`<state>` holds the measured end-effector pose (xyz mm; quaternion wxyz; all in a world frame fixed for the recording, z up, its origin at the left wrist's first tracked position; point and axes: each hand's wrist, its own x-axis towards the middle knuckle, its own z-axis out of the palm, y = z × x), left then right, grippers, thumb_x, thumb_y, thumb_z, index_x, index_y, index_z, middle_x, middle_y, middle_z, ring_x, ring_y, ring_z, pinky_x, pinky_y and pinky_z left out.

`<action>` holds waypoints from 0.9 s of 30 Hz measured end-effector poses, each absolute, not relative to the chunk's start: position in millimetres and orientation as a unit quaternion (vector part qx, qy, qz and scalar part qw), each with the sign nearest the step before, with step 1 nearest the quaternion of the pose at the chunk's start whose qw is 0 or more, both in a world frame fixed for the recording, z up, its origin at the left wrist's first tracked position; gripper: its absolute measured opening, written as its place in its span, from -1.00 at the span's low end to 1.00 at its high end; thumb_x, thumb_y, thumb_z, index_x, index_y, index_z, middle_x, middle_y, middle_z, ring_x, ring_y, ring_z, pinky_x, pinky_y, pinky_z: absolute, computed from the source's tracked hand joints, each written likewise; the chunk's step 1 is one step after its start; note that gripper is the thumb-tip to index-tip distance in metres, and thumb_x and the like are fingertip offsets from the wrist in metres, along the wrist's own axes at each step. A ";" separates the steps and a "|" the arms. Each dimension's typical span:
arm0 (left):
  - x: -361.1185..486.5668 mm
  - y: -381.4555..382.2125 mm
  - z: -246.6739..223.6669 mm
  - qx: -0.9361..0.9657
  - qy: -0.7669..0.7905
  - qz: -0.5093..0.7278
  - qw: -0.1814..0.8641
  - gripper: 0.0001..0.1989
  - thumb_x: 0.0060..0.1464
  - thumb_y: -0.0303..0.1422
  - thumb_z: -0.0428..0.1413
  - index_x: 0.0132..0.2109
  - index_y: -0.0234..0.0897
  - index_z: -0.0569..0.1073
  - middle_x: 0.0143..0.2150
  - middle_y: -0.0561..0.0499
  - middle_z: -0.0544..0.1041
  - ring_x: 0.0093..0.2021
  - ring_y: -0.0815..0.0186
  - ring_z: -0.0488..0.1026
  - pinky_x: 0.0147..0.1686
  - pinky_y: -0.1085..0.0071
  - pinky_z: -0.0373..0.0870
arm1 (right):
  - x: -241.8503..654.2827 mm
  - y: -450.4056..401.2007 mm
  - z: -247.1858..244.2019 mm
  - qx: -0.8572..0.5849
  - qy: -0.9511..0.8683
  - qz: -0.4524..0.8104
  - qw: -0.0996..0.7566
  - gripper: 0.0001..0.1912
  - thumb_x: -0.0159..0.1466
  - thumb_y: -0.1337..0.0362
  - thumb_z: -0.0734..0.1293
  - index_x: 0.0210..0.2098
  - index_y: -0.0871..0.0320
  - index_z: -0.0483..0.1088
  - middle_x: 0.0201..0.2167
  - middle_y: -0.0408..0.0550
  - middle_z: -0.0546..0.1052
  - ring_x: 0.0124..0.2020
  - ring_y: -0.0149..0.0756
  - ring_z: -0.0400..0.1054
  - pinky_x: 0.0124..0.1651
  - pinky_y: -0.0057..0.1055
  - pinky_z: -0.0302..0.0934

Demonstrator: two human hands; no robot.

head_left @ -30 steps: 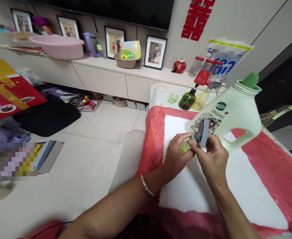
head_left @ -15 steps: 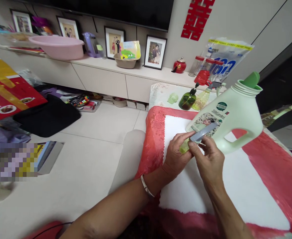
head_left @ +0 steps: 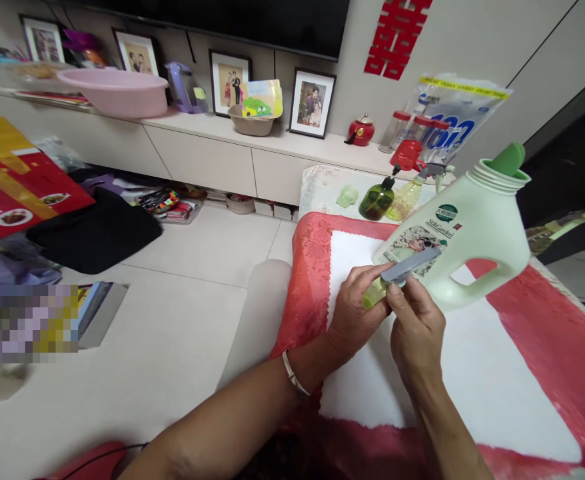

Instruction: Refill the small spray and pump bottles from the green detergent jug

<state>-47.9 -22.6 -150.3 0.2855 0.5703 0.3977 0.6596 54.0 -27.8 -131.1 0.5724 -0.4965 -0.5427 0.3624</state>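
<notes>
My left hand (head_left: 355, 310) is wrapped round a small translucent yellow-green container (head_left: 374, 293), much of it hidden by the fingers. A flat grey bar-shaped piece (head_left: 410, 265) sticks out from its top towards the right. My right hand (head_left: 417, 327) is closed at that top end, thumb and fingers pinching just under the grey piece. Right behind the hands stands a large pale green detergent jug (head_left: 492, 220), uncapped, with a darker green spout (head_left: 510, 160) in its mouth. A white cloth or mat (head_left: 372, 380) lies beneath my hands on the red table cover (head_left: 305, 280).
At the table's back are a dark green pump bottle (head_left: 376, 201), a yellowish spray bottle (head_left: 405, 200) and a pale green cap-like piece (head_left: 347, 195). Beyond runs a low cabinet (head_left: 202, 153) bearing a pink basin (head_left: 117, 93) and picture frames. A red carton (head_left: 22, 187) is at left.
My right hand has shifted slightly left and down, its thumb moving a little along the container's top. The grey piece has turned slightly. My left hand keeps its hold.
</notes>
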 end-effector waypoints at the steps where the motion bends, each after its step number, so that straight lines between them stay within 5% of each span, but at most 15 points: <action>1: -48.2 -22.9 -150.1 0.573 0.399 0.657 0.285 -0.61 0.19 -0.41 0.23 0.16 -0.19 0.47 0.09 -0.10 0.54 0.09 0.19 0.52 0.17 0.18 0.49 | 53.0 -27.7 -130.9 -0.497 -0.524 0.369 0.585 -0.48 0.23 -0.03 0.49 0.01 0.21 0.49 -0.02 0.00 0.50 0.03 -0.20 0.39 0.14 -0.27 0.25; 7: -47.4 -23.0 -149.8 0.572 0.418 0.640 0.299 -0.62 0.15 -0.48 0.21 0.12 -0.21 0.48 0.07 -0.09 0.55 0.10 0.17 0.51 0.18 0.17 0.47 | 44.8 -22.8 -131.5 -0.501 -0.462 0.371 0.630 -0.39 0.02 0.02 0.61 -0.11 0.26 0.42 -0.11 0.02 0.51 -0.08 -0.23 0.43 0.02 -0.30 0.32; 14: -45.9 -22.5 -149.7 0.566 0.408 0.651 0.298 -0.60 0.20 -0.39 0.22 0.17 -0.13 0.46 0.10 -0.07 0.54 0.10 0.19 0.50 0.19 0.17 0.46 | 48.8 -28.3 -133.5 -0.456 -0.491 0.434 0.602 -0.47 0.27 -0.02 0.49 0.06 0.22 0.46 0.11 0.05 0.44 0.18 -0.17 0.33 0.27 -0.25 0.20; 20: -47.6 -24.5 -148.6 0.568 0.422 0.634 0.312 -0.65 0.16 -0.45 0.21 0.10 -0.21 0.48 0.07 -0.09 0.53 0.10 0.17 0.49 0.18 0.18 0.45 | 46.1 -23.9 -135.3 -0.455 -0.457 0.413 0.643 -0.47 0.09 0.09 0.62 -0.08 0.23 0.45 -0.11 -0.05 0.50 -0.09 -0.35 0.41 0.00 -0.46 0.29; 27: -46.6 -23.5 -149.8 0.567 0.405 0.655 0.293 -0.58 0.19 -0.41 0.23 0.19 -0.16 0.44 0.10 -0.07 0.53 0.11 0.20 0.50 0.19 0.21 0.44 | 54.8 -25.4 -129.8 -0.424 -0.515 0.468 0.580 -0.52 0.28 0.02 0.48 0.04 0.19 0.45 0.08 0.03 0.46 0.19 -0.17 0.32 0.26 -0.27 0.21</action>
